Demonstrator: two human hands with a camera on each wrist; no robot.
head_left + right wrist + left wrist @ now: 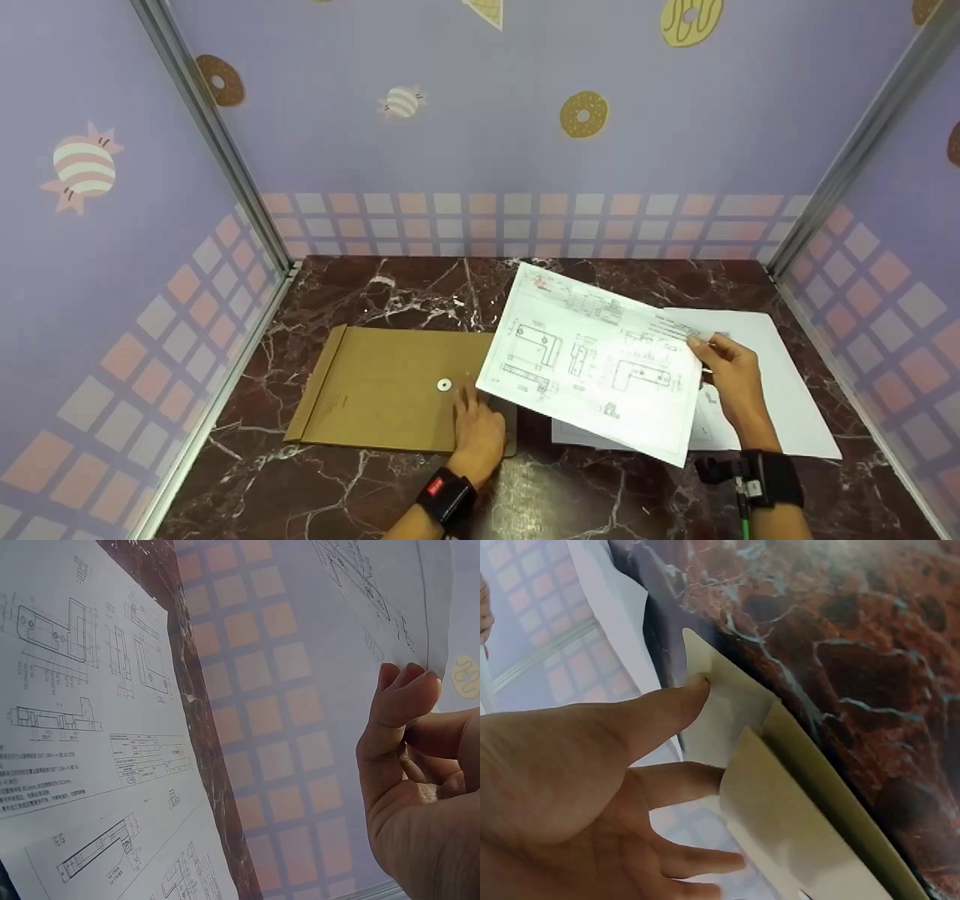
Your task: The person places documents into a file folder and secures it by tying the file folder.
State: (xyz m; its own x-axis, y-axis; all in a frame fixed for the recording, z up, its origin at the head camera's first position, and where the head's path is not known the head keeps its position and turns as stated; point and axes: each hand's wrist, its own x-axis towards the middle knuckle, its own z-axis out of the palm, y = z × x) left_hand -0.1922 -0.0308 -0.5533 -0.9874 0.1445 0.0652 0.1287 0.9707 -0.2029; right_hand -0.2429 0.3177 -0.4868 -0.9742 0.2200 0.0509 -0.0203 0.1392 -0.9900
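Note:
A brown paper file envelope [375, 390] lies flat on the left side of the table, a white round button on its face. My left hand [480, 431] is at its right end. In the left wrist view the left thumb [682, 701] reaches the flap [720, 709], and the straight index finger meets the edge of the open pocket [780, 802]. My right hand [735, 379] pinches the right edge of a sheet of paper [577, 360] printed with technical drawings. This sheet hangs tilted above the table, its left corner close over the envelope's right end.
More white sheets [787, 390] lie on the right of the marbled table [360, 487], partly covered by the raised one. In the right wrist view these sheets [97, 675] show drawings and text. Patterned panels [480, 150] enclose the table's back and sides.

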